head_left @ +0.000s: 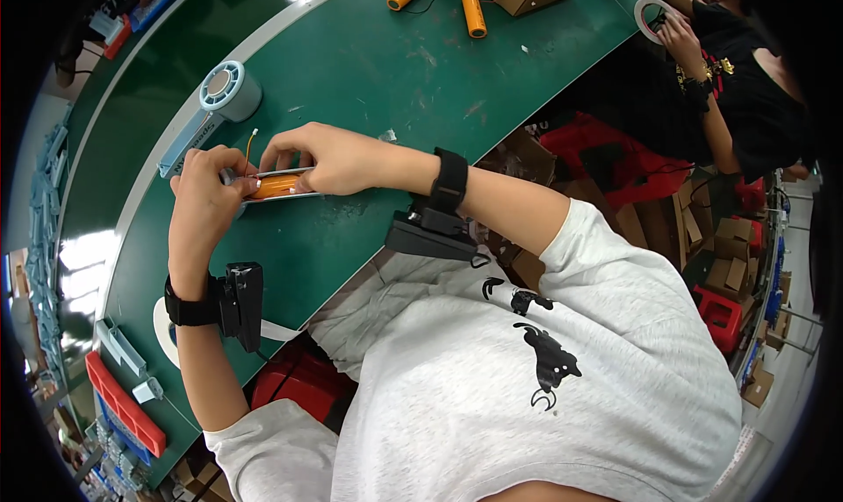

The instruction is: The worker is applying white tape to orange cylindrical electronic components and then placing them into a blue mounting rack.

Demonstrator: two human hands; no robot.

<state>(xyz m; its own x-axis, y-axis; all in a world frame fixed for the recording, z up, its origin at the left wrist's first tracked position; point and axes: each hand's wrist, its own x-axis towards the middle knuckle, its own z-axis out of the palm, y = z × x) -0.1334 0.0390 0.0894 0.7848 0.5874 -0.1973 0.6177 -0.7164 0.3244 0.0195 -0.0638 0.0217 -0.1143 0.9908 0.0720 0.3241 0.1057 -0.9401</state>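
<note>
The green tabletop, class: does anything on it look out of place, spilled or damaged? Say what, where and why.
No spill shows. A small pale scrap lies loose beside the right hand, looking like stray litter. The tabletop also has reddish smudges farther off, making it look marked or worn.

Bright scene; white glare on outer green surface (110,151); edges curved, corners black

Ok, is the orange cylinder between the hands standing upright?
No, the orange cylinder lies on its side between left hand and right hand.
</note>
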